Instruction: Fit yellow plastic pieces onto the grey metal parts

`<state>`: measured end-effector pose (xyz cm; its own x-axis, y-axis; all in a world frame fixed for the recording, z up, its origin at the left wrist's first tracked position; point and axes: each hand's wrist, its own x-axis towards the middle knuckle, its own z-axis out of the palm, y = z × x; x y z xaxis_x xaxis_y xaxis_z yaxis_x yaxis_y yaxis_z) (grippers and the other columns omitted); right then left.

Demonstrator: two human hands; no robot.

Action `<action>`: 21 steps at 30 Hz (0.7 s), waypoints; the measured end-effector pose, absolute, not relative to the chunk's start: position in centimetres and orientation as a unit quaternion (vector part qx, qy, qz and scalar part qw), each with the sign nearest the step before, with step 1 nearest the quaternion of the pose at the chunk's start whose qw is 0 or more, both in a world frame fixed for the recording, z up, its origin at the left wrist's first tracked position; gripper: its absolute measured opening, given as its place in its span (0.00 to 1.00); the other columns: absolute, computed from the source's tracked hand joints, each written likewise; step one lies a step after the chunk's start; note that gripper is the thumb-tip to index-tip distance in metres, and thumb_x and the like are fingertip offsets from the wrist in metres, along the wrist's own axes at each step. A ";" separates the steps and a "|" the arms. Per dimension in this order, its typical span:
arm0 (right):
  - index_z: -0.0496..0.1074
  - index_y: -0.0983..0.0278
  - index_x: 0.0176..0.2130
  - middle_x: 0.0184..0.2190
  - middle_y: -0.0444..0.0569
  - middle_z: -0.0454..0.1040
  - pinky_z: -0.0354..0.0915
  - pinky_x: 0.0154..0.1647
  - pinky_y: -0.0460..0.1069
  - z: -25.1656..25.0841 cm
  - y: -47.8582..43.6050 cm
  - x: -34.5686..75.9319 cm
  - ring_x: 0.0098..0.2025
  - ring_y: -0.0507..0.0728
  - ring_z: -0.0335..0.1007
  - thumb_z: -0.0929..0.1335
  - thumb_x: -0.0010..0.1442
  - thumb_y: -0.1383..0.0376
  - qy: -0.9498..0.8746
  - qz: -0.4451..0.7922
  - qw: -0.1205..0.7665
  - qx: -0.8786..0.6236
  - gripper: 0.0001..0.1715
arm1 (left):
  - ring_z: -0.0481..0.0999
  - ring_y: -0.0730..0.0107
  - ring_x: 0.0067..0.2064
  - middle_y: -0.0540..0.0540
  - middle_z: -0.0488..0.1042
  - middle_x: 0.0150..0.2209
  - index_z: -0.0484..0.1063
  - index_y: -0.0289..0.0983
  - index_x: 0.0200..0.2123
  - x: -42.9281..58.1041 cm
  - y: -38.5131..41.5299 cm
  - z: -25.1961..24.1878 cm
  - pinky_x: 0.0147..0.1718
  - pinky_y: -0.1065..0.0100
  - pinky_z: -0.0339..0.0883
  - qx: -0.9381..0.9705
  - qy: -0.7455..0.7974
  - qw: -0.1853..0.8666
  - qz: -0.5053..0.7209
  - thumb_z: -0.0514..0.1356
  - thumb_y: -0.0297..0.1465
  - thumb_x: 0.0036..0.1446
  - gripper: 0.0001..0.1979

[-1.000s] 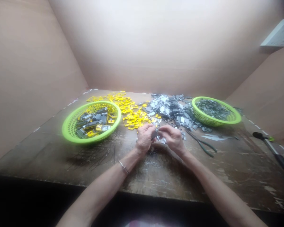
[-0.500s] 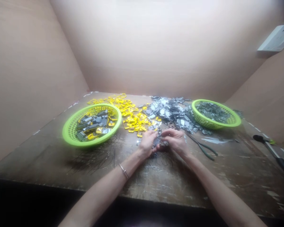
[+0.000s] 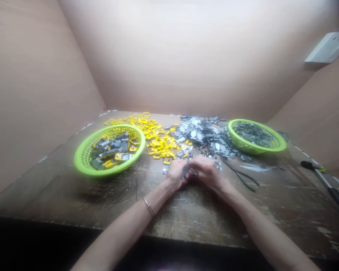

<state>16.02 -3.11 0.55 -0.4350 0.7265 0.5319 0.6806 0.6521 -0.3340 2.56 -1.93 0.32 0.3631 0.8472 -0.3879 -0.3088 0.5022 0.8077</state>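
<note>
Left hand (image 3: pixel 175 175) gripped a small grey piece (image 3: pixel 185 171) at dial centre, seemingly to steady it; right hand (image 3: pixel 206 171) bent against it, own hold hidden, couldn't tell; yellow frames (image 3: pixel 164 146) at eleven o'clock, grey plates (image 3: pixel 197 134) at twelve, probably separated for easy reach; pliers (image 3: pixel 236 172) at three.
</note>
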 end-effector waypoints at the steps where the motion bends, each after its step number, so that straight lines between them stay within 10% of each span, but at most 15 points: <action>1: 0.67 0.66 0.32 0.27 0.48 0.69 0.58 0.32 0.45 1.0 -2.8 16.1 0.30 0.51 0.62 0.61 0.52 0.67 -0.832 0.044 0.340 -0.435 0.07 | 0.57 0.82 0.12 0.51 0.62 0.14 0.60 0.34 0.25 2.4 -1.7 0.4 0.09 0.79 0.42 0.312 0.419 0.756 0.393 0.55 0.39 0.43 0.13; 8: 0.66 0.64 0.39 0.42 0.48 0.65 0.56 0.34 0.45 2.6 1.8 15.5 0.41 0.53 0.57 0.58 0.50 0.76 -0.869 -0.029 0.153 -0.470 0.18 | 0.59 0.78 0.13 0.50 0.63 0.15 0.58 0.34 0.25 1.2 0.2 0.5 0.10 0.77 0.50 0.237 0.403 0.738 0.487 0.49 0.43 0.47 0.16; 21: 0.69 0.66 0.25 0.29 0.51 0.68 0.51 0.31 0.46 1.2 3.3 14.1 0.32 0.53 0.56 0.59 0.52 0.66 -0.859 -0.059 0.036 -0.507 0.12 | 0.68 0.72 0.21 0.45 0.67 0.21 0.61 0.31 0.28 1.0 0.1 1.1 0.19 0.67 0.64 0.234 0.332 0.760 0.507 0.49 0.29 0.49 0.06</action>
<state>14.14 3.31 1.21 -0.4834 0.8671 0.1207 0.8754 0.4790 0.0645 1.01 0.13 1.10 0.2661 0.9262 -0.2673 -0.6156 0.3766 0.6923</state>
